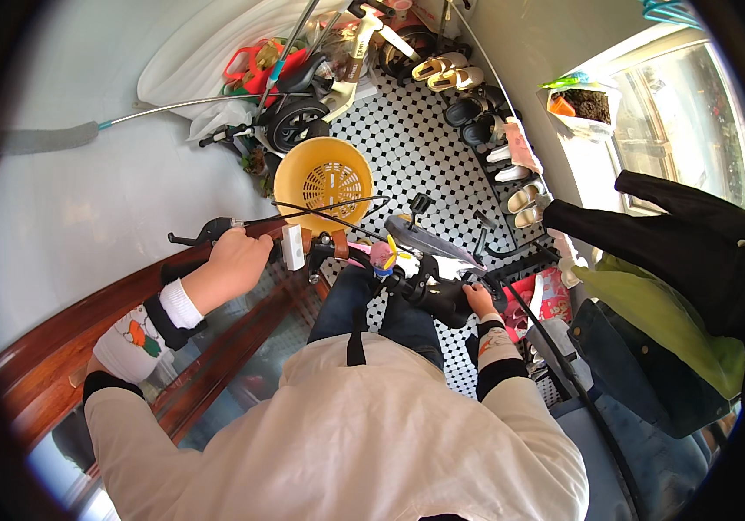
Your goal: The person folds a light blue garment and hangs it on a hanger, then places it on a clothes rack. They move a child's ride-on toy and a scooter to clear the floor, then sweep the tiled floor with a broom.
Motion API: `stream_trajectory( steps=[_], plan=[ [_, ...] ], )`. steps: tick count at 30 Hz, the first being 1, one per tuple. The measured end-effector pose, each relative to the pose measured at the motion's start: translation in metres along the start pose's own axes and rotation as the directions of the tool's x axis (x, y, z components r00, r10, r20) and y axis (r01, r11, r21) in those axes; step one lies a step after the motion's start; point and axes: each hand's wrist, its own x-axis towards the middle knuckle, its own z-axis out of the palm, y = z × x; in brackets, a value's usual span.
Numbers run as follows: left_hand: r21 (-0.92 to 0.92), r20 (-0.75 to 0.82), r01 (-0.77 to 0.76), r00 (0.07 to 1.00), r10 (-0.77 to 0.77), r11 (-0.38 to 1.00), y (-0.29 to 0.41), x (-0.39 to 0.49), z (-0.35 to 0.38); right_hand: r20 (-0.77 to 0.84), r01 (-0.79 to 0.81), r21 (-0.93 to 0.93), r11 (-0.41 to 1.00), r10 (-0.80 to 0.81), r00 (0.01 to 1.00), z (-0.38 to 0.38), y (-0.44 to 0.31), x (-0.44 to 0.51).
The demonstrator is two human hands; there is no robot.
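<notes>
A small bicycle stands before me, its handlebar (323, 251) pointing to the left and a wheel with a grey mudguard (434, 241) to the right. My left hand (234, 259) is closed around the handlebar grip, beside a black brake lever (206, 233). A white box-shaped piece (293, 247) sits on the bar next to that hand. Mid-bike is a pink and blue figure with a yellow propeller (383, 255). My right hand (480, 300) grips the end of a black part that looks like the saddle (444, 302); its fingers are partly hidden.
Beyond the bicycle stands a yellow plastic basket (289, 163). A cream balance bike (343, 91) leans farther back. Several pairs of shoes (470, 107) line the right side of the tiled floor (405, 130). Coats (659, 260) hang at right; wooden-framed furniture (118, 296) borders the left.
</notes>
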Motion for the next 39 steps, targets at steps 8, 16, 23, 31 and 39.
stream_trajectory(
  steps=[8,16,23,31,39],
  plan=[
    [0.071,-0.138,-0.181,0.972,0.19,0.981,-0.035,0.043,-0.018,-0.137,-0.036,0.178,0.983,0.061,0.989,0.04,0.004,-0.03],
    [0.239,-0.095,-0.24,0.959,0.268,0.941,-0.082,0.123,-0.025,-0.129,-0.15,0.26,0.954,0.188,0.974,0.072,-0.021,-0.031],
    [0.308,0.05,-0.241,0.97,0.237,0.92,-0.097,0.209,-0.037,-0.159,-0.172,0.362,0.916,0.243,0.957,0.078,-0.038,-0.009],
    [0.368,0.041,-0.223,0.974,0.224,0.903,-0.108,0.282,-0.053,-0.148,-0.161,0.412,0.897,0.241,0.959,0.069,-0.058,0.021],
    [0.326,-0.019,-0.151,0.986,0.166,0.933,-0.131,0.34,-0.073,-0.279,-0.072,0.507,0.859,0.242,0.929,0.06,-0.075,0.065]
  ],
)
